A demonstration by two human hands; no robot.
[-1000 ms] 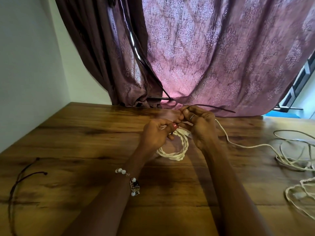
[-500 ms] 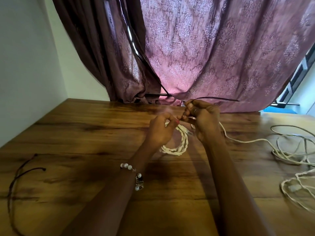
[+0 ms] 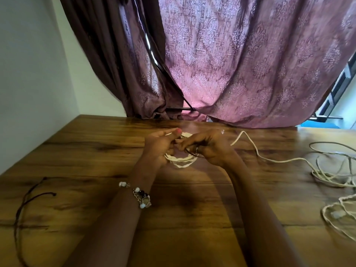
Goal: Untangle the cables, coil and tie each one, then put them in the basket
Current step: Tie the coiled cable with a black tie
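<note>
Head view, single entry.

Item: white cable coil [image 3: 181,160]. I logged it at the middle of the wooden surface [image 3: 96,151], held between both hands and lower than half a second before, now close to the wood or on it; I could not tell which. Its free tail [image 3: 248,143] ran off to the right.

Item: left hand [image 3: 160,144]. Fingers curled round the left side of the coil, thumb up with a pink nail. Beaded bracelet [image 3: 141,195] at the wrist.

Item: right hand [image 3: 208,147]. Fingers curled and pinching a thin dark tie [image 3: 192,153] against the coil. A second ago the tie stuck out stiffly to the right above the hand; now only a short dark loop showed at the fingers. I judged the tie had been drawn round the coil, so this cable was near tied; the fastening itself was hidden.

Item: loose cables [image 3: 331,170]. Pale tangle at the right edge of the surface, well apart from the hands, unchanged. I judged these were yet to be sorted.

Item: dark cord [image 3: 25,201]. Lying at the left edge, unmoved.

Item: patterned curtain [image 3: 240,64]. Hanging behind the surface.

Item: basket. Not in view.
</note>
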